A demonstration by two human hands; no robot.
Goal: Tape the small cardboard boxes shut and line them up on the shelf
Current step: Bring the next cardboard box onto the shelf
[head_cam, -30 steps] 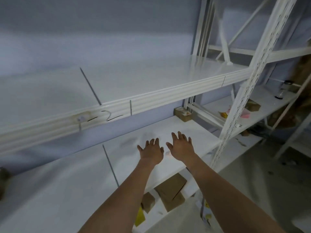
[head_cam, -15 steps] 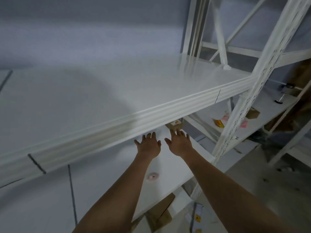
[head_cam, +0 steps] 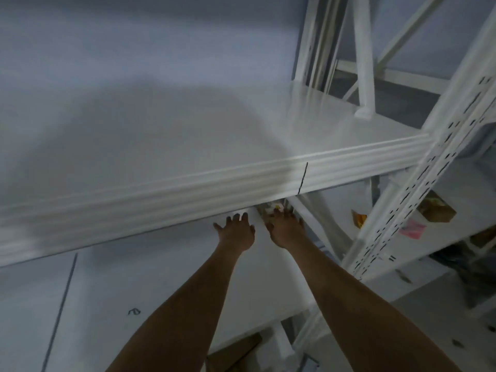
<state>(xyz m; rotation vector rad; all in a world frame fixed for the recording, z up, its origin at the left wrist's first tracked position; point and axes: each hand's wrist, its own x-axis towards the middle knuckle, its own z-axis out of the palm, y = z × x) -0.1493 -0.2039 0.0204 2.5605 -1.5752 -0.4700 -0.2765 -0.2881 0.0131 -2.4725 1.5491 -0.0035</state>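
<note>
The shelf [head_cam: 188, 146] was plain white, its ribbed front edge crossed by one thin black line. The upright post [head_cam: 418, 183] was white with rows of dark slots. The wall [head_cam: 134, 44] was grey-blue. A brown cardboard box [head_cam: 436, 210] sat beside a pink paper [head_cam: 412, 229] and an orange-yellow packet [head_cam: 359, 218].

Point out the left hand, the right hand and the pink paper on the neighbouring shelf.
left hand [head_cam: 236, 232]: head view, on the back of the hand.
right hand [head_cam: 285, 228]: head view, on the back of the hand.
pink paper [head_cam: 412, 229]: head view, on the middle of the sheet.
</note>
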